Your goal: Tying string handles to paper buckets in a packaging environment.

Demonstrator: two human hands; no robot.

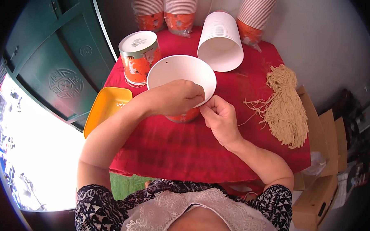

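A white-lined paper bucket (174,68) with an orange outside stands upright on the red cloth, with a small hole near its far rim. Reaching over its mouth, my left hand (176,95) has its fingers curled down inside the near right wall; their tips are hidden. My right hand (221,120) pinches at the outside of the rim, close to the left fingers. A thin tan string (246,122) trails from the right hand toward a loose bundle of tan strings (288,107) on the right.
An upside-down orange and green bucket (138,62) stands far left, beside a yellow tray (104,108). Nested white buckets (219,41) lie at the back. Bagged bucket stacks (180,16) line the wall. Cardboard boxes (317,202) sit right of the table; a green door (65,79) is left.
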